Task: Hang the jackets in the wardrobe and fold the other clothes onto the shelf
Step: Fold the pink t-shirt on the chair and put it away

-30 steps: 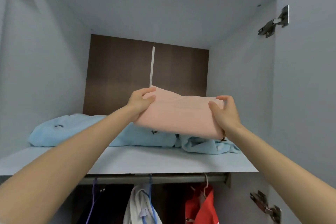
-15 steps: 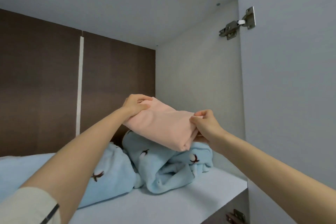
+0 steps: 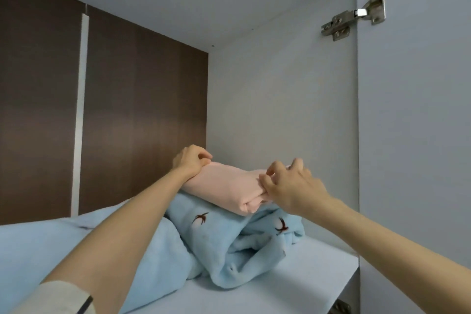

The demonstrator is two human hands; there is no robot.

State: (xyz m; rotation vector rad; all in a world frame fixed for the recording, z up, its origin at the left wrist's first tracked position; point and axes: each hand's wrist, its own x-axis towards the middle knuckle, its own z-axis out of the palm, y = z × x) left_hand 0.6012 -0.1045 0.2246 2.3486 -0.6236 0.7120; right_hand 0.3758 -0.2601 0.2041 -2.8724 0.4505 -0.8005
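Setting the pink cloth point(image 3: 224, 186) on the blue pile point(image 3: 229, 245) at the right end of the shelf point(image 3: 305, 270). Left hand point(image 3: 190, 162) grips its far edge; right hand point(image 3: 290, 186) is curled at the near fold, can't tell if it's pinching. Next, I'd guess: let go gently so nothing slides.

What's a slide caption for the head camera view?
Left hand and right hand hold a folded pink cloth atop crumpled light-blue bird-print fleece on a white shelf.

right hand point(image 3: 297, 190) fingers point(image 3: 296, 162) blurred | blue clothes point(image 3: 224, 250) cut off left
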